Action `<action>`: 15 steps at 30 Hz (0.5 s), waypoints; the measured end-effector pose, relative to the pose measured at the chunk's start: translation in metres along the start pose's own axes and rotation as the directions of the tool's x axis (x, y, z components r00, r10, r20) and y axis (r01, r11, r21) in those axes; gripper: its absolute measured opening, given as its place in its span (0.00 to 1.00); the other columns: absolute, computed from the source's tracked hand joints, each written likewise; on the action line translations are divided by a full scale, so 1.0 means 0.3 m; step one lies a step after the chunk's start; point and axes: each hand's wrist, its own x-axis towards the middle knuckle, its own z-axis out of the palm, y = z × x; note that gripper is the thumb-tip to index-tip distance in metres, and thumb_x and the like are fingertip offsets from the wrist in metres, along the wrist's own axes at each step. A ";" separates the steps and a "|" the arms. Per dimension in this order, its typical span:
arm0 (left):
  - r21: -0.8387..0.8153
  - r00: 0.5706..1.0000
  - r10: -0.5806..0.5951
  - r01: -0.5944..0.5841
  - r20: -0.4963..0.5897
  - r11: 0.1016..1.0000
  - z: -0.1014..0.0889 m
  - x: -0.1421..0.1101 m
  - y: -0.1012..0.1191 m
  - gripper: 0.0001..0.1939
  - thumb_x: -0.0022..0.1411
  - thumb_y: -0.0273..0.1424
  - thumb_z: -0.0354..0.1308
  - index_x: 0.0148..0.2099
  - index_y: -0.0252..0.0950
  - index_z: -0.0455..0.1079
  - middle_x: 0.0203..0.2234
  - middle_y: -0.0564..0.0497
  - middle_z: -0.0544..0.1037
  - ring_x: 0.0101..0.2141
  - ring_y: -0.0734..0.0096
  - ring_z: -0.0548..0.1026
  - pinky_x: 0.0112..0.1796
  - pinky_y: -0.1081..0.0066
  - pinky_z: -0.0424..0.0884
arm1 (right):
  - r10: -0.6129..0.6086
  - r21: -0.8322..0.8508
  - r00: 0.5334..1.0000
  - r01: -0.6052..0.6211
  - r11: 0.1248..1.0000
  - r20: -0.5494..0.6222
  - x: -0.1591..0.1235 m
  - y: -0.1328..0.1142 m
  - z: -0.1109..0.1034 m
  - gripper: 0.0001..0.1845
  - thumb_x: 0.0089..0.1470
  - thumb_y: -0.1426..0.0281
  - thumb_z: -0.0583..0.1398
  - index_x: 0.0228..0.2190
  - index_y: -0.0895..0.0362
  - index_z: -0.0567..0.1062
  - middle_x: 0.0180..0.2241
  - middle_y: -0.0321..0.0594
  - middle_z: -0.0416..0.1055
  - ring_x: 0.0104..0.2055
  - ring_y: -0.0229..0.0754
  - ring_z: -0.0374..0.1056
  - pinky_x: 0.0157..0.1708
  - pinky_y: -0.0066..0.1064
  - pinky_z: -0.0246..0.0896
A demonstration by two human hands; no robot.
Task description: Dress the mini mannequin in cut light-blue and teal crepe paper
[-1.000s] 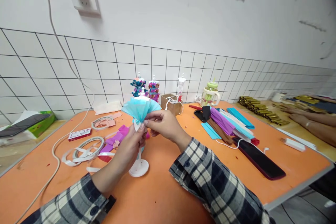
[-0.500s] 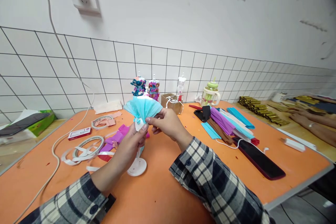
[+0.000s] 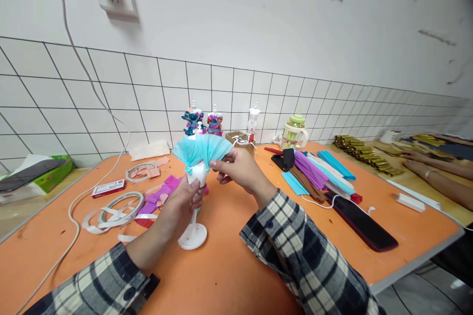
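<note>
My left hand (image 3: 188,194) is wrapped round the body of a small white dress form (image 3: 197,171), whose thin stem and round white base stand on the orange table. Pleated light blue crepe paper (image 3: 202,150) fans out over the upper part of the form, gathered in two bunches at its lower edge. With thumb and fingers, my right hand (image 3: 236,170) pinches the right end of that paper. Part of the form behind the paper and fingers is hidden.
Rolls of white tape (image 3: 123,206) and purple paper scraps (image 3: 162,194) lie left. Behind are decorated dress forms (image 3: 214,123), a cardboard box (image 3: 240,141) and a green-lidded bottle (image 3: 295,130). Folded crepe paper (image 3: 312,170) and a black phone (image 3: 362,221) lie right. Another person's arm (image 3: 439,184) rests far right.
The right hand has drawn its end of the blue paper slightly right, and the fan spreads wider. More of the white form's front shows above my left hand.
</note>
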 end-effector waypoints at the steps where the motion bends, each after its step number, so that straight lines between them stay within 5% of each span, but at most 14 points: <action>1: 0.016 1.000 0.002 -0.002 -0.011 1.000 0.002 0.001 0.001 0.30 0.46 0.50 0.75 0.39 0.37 0.65 0.26 0.57 0.63 0.24 0.77 0.54 0.23 0.78 0.55 | 0.014 -0.007 1.000 -0.014 1.000 0.026 -0.001 -0.002 -0.004 0.04 0.53 0.75 0.67 0.30 0.60 0.76 0.25 0.32 0.72 0.21 0.31 0.69 0.21 0.22 0.69; 15: 0.305 0.996 0.085 -0.076 -0.016 0.949 0.032 0.002 0.000 0.28 0.57 0.56 0.65 0.38 0.39 0.60 0.24 0.61 0.57 0.23 0.76 0.50 0.22 0.76 0.52 | 0.034 -0.152 0.998 -0.026 0.988 0.052 -0.008 0.003 0.020 0.05 0.54 0.74 0.67 0.30 0.59 0.75 0.22 0.31 0.71 0.21 0.31 0.68 0.20 0.21 0.66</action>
